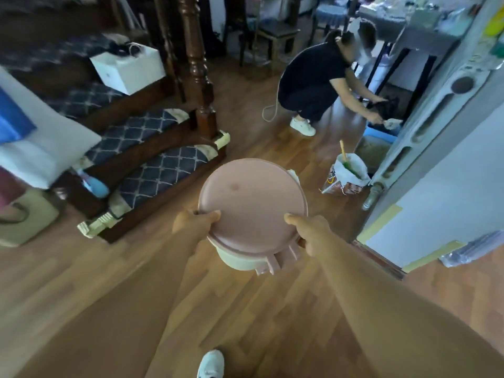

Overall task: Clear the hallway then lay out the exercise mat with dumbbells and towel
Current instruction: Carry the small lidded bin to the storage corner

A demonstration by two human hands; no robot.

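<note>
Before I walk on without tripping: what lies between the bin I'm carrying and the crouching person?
Head view: bare wooden floor from bin to person; a bag stands to the right.

Both arms stretch forward, left hand [195,222] and right hand [311,233] gripping the bin [252,203].

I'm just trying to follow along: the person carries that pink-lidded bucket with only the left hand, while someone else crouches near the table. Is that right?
Not quite. The head view shows both hands on the pink-lidded bucket: the left hand and the right hand each grip its rim. Someone else does crouch near the table.
</note>
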